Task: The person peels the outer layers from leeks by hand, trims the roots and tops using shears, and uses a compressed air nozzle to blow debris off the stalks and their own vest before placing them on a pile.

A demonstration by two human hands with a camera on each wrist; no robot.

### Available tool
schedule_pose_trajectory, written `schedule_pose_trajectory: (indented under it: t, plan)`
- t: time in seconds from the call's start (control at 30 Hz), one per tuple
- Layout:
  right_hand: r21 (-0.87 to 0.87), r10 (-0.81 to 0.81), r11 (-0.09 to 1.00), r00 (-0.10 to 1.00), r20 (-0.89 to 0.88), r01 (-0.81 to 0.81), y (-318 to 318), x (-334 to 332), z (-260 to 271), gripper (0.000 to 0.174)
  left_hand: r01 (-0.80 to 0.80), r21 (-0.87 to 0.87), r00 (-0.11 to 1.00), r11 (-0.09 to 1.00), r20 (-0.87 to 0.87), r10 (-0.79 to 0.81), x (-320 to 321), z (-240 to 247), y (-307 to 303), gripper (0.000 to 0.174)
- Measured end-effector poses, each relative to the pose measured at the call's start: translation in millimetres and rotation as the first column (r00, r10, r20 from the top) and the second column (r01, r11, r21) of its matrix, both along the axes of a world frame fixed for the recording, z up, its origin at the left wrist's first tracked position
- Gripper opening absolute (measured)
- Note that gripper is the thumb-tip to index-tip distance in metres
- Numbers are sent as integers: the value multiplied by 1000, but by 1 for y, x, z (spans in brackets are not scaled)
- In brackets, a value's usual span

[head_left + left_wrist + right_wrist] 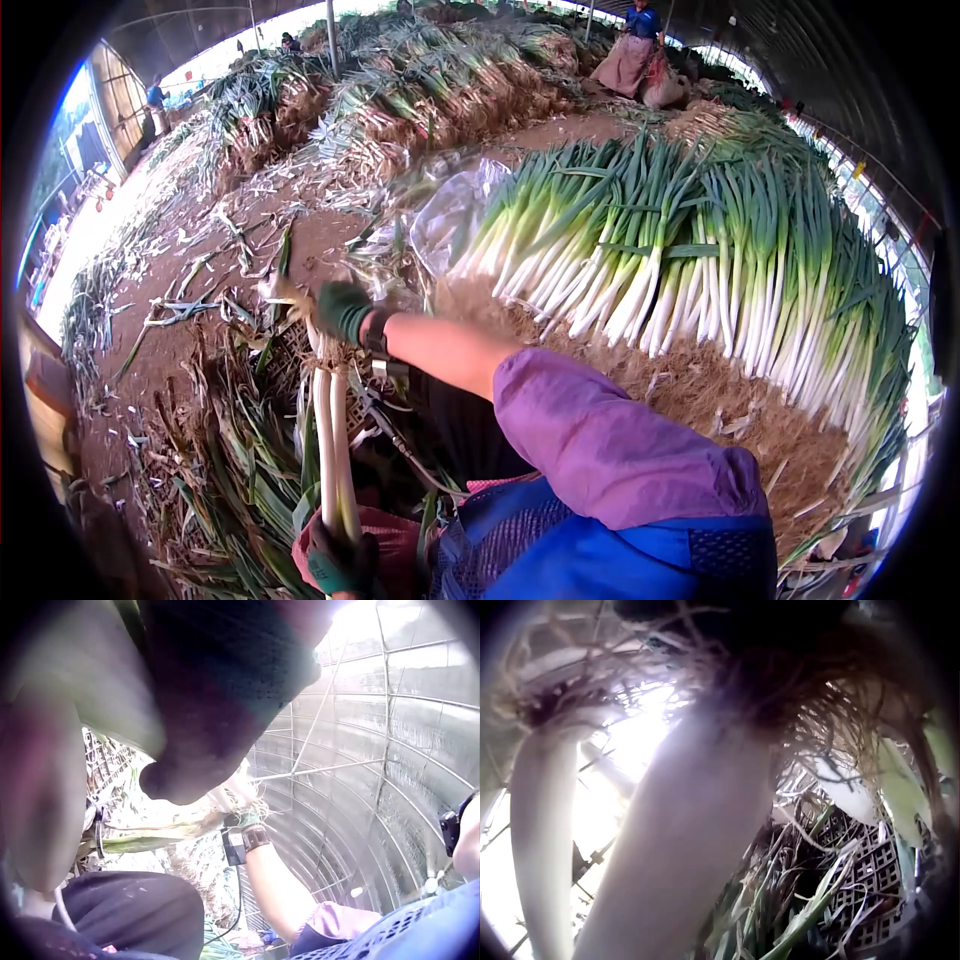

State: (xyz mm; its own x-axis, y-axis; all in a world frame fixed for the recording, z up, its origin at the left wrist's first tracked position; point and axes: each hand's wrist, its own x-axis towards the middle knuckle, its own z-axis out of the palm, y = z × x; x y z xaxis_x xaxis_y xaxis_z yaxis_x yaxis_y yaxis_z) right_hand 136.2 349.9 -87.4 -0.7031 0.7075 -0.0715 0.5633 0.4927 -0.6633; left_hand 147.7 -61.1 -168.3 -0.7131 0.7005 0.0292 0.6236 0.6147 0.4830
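Note:
Two long white leeks [335, 450] stand side by side with their roots up. Near the bottom edge, my green-gloved left hand [340, 565] grips their lower part; in the left wrist view that hand [217, 682] is large, dark and blurred. My gloved right hand [343, 310] is at the root end, its fingers round a tan and green outer leaf [285, 285] that sticks out beyond them. In the left wrist view this leaf [150, 838] stretches sideways from the right hand [246, 817]. The right wrist view shows the leek shafts [682, 832] and hairy roots [832, 742] close up, under the dark glove [735, 622].
A wide row of leeks [680, 260] lies on the right, roots towards me, beside clear plastic [455, 215]. Leaf scraps [250, 440] heap up below left, by a plastic crate [870, 877]. More leek piles [430, 100] and a person in blue [640, 25] are farther back.

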Motion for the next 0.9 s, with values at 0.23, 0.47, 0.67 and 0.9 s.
schedule_pose_trajectory:
  t: [0.23, 0.47, 0.67, 0.9]
  plan:
    - [-210, -486, 871, 711, -508, 445, 186, 111, -33, 29, -25, -7, 995, 1000, 96, 26, 2, 5, -11, 77]
    - [-521, -374, 651, 831, 412, 552, 98, 339, -133, 47, -34, 263, 937, 964, 345, -61, -35, -21, -35, 71]
    - [-492, -424, 666, 827, 370, 561, 90, 352, -175, 52, -297, 479, 709, 826, 690, -145, -33, 31, -43, 65]
    - [-485, -215, 871, 832, -510, -72, 122, 86, -3, 58, -284, 552, 674, 784, 697, -246, -49, 34, -52, 61]
